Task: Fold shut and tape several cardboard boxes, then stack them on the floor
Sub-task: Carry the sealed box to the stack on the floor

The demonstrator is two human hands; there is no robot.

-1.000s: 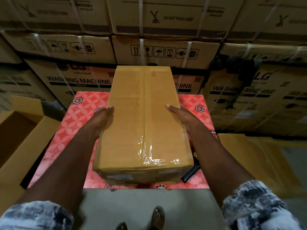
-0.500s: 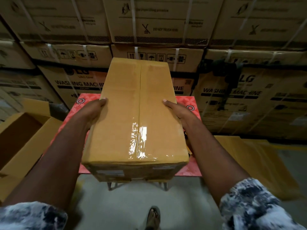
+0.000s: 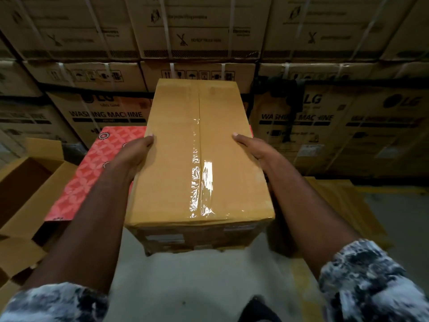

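Person's got the taped box (image 3: 199,159) up in the air between both hands, long way pointing away from them, flaps closed and a strip of clear tape (image 3: 201,182) running down the middle seam and wrinkling over the near edge. Left hand (image 3: 137,152) is clamped on the left side about halfway along, right hand (image 3: 253,147) same on the right side. Each thumb lies along the top edge, and the rest of the fingers go down the side walls, so I honestly can't tell how they're spread. The box isn't resting on anything as far as I can see. Its near end hangs over bare grey floor (image 3: 197,280), and the far part sits in front of the red patterned table (image 3: 92,173), which pokes out on the left. An open cardboard box (image 3: 30,182) sits on the floor further left, and what looks like flat cardboard (image 3: 336,201) lies off to the right, bit dark there though. Behind it all is a wall of strapped washing machine cartons (image 3: 104,115). Mottled sleeves (image 3: 371,280) are pushed up at the forearms.
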